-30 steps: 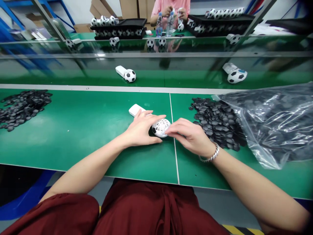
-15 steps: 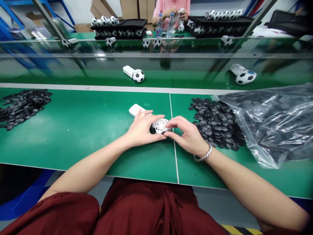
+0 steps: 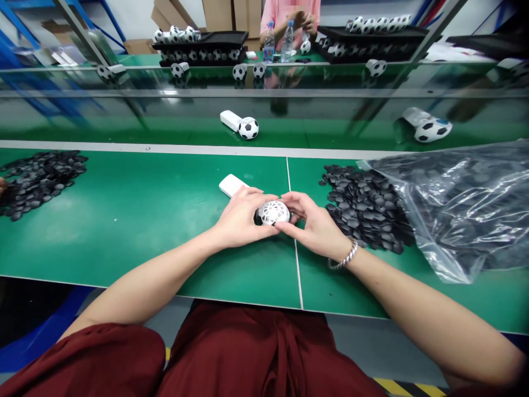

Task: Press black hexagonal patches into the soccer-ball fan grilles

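Observation:
A football-patterned handheld fan [image 3: 275, 212] is held between my two hands just above or on the green table, its white grille facing up. Its white handle [image 3: 232, 186] sticks out past the fingers to the upper left. My left hand [image 3: 247, 216] curls around the left side of the round head, thumb in front and fingers behind. Against the right side, my right hand [image 3: 313, 222] closes with its thumb at the near edge and its fingers at the far edge. Right beside that hand lies a pile of small black pieces [image 3: 367, 204].
A clear plastic bag [image 3: 467, 209] of black pieces covers the right. Another black pile [image 3: 41, 176] lies left, with another person's fingertips [image 3: 2, 186] at it. Behind, a belt carries a football fan [image 3: 248, 128]. Across sits a co-worker [image 3: 290, 25] between black trays [image 3: 223, 41].
My right hand has shifted from a pinch over the grille to a grip on the fan head's right side. Nearer belt fans moved right, farther ones left. Fingertips appeared at the left edge.

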Motion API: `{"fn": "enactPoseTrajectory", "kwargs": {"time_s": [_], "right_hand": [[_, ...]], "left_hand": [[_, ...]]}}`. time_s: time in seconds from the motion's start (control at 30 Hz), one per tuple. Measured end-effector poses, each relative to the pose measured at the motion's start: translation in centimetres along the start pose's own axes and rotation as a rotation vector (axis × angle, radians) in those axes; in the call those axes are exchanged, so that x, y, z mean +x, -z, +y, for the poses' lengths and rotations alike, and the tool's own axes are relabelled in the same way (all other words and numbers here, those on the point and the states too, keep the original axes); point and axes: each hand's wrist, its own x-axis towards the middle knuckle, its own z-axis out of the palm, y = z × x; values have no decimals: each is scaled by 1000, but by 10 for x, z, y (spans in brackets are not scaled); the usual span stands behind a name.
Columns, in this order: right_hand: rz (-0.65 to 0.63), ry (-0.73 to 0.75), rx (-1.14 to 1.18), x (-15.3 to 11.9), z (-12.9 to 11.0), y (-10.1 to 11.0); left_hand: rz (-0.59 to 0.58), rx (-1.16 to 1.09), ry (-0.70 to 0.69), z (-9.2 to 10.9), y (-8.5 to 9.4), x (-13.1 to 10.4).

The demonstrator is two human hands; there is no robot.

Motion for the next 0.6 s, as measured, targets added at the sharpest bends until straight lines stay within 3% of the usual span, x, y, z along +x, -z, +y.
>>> {"fn": "enactPoseTrajectory", "kwargs": {"time_s": [0.13, 0.27, 0.37, 0.47, 0.6], "right_hand": [[-10, -19, -139, 4, -2, 15], [66, -146, -649, 5, 1, 43], [-15, -307, -920, 3, 7, 56], [-110, -365, -933, 2, 10, 58], [-144, -365, -902, 3, 10, 56]], "left_hand": [[-39, -9, -5, -3, 0, 0], [-61, 10, 22, -3, -2, 0], [-63, 19, 38, -2, 0, 0], [-142, -18, 9, -3, 4, 0], [-216, -114, -32, -5, 4, -2]]}}
